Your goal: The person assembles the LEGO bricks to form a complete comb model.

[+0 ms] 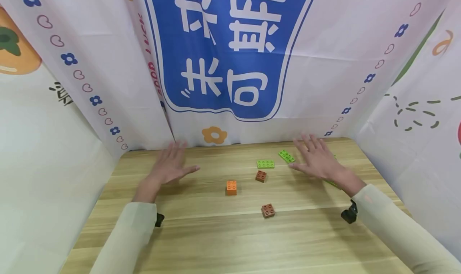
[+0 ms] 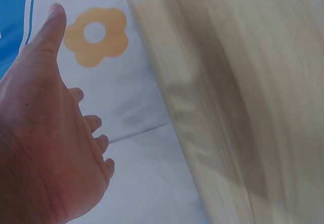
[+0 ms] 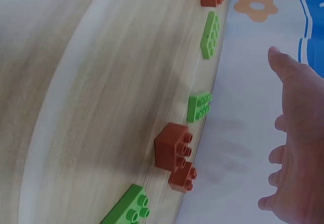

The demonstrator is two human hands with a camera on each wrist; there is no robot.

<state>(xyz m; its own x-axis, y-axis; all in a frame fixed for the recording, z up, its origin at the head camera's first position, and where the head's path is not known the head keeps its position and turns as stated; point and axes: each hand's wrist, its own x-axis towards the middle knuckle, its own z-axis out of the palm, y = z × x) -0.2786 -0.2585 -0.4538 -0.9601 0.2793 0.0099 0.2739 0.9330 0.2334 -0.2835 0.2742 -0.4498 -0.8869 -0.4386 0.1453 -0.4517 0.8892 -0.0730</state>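
My left hand [image 1: 169, 166] is held over the left part of the wooden table, fingers spread and thumb out, holding nothing. In the left wrist view the same hand [image 2: 48, 113] has only bare table and cloth before it. My right hand [image 1: 318, 160] hovers spread over the right side, also holding nothing. Its thumb tip overlaps a lime green brick [image 1: 287, 156] in the head view, and it partly hides other green pieces. Nearest it on the left are a second green brick [image 1: 265, 164] and a small brown brick [image 1: 261, 176]. An orange brick [image 1: 231, 188] sits between the hands.
Another brown brick [image 1: 268, 210] lies nearer the front of the table [image 1: 216, 242]. In the right wrist view, a larger brown brick [image 3: 172, 147] and a green one [image 3: 126, 207] show. A printed white cloth [image 1: 317, 85] hangs along the back and sides.
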